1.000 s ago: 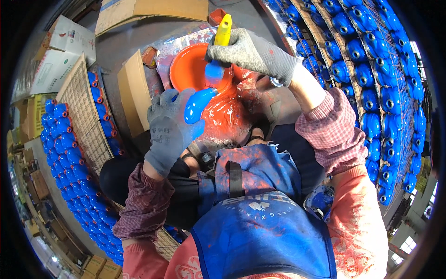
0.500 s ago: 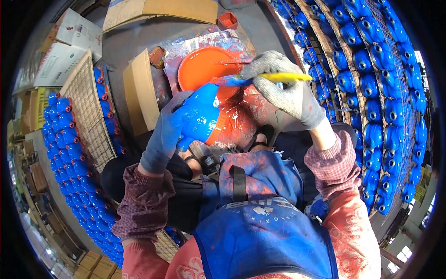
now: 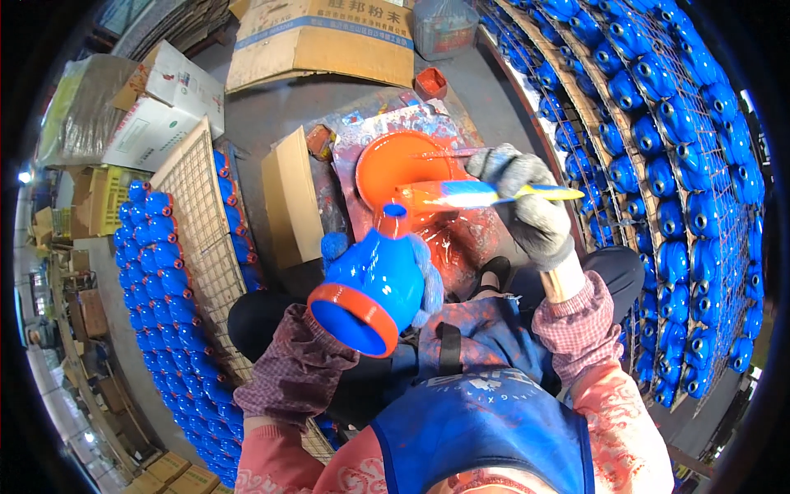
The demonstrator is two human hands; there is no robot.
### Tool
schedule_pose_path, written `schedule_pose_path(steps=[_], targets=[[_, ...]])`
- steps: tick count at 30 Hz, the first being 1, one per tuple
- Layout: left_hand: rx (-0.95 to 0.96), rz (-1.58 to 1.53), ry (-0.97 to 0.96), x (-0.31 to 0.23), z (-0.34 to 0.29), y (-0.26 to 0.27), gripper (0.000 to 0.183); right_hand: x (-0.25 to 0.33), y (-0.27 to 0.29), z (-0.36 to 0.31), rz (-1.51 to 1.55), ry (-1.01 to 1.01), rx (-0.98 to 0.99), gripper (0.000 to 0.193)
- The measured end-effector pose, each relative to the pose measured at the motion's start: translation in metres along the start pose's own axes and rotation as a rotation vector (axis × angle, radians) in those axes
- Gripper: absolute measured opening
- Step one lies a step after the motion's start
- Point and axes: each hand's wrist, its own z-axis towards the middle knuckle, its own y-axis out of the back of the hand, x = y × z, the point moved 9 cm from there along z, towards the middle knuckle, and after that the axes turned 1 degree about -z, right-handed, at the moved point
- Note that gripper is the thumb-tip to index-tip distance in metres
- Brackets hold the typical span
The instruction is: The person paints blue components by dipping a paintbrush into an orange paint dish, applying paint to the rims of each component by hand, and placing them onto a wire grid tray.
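My left hand (image 3: 429, 281), in a paint-stained glove, is wrapped round a glossy blue bell-shaped casting (image 3: 370, 276). The casting's wide, hollow end has a red rim and faces toward me; its narrow neck, coated orange-red, points away. In a grey glove, my right hand (image 3: 531, 206) grips a paintbrush (image 3: 477, 194) with a yellow handle and blue-white middle. Orange-red bristles lie just beyond the neck's mouth; whether they touch it I cannot tell. Behind the neck stands a round tub (image 3: 360, 171) of orange-red paint, a thin stick (image 3: 448, 153) lying across its rim.
Racks of blue castings (image 3: 658, 177) rise at the right. Rows of red-rimmed blue castings (image 3: 164, 280) stand at the left beside a wire mesh panel (image 3: 197, 214). Cardboard (image 3: 292, 198), a large carton (image 3: 329, 41) and a small red container (image 3: 430, 83) lie ahead.
My left hand has turned the casting so its red-rimmed wide end faces me. The neck, blue before, now shows orange-red. The brush has swung level at the neck, and the whole view has shifted.
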Motion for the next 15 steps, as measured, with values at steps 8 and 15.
schedule_pose_path(steps=[8,15], targets=[[-0.92,0.743,-0.159,-0.044,-0.043,0.032,0.081,0.007,0.038,-0.006,-0.147,-0.284,-0.202,0.025],[-0.96,2.521,0.06,-0.06,-0.013,-0.011,0.053,-0.015,0.035,0.021,-0.639,-0.6,-0.123,0.035]])
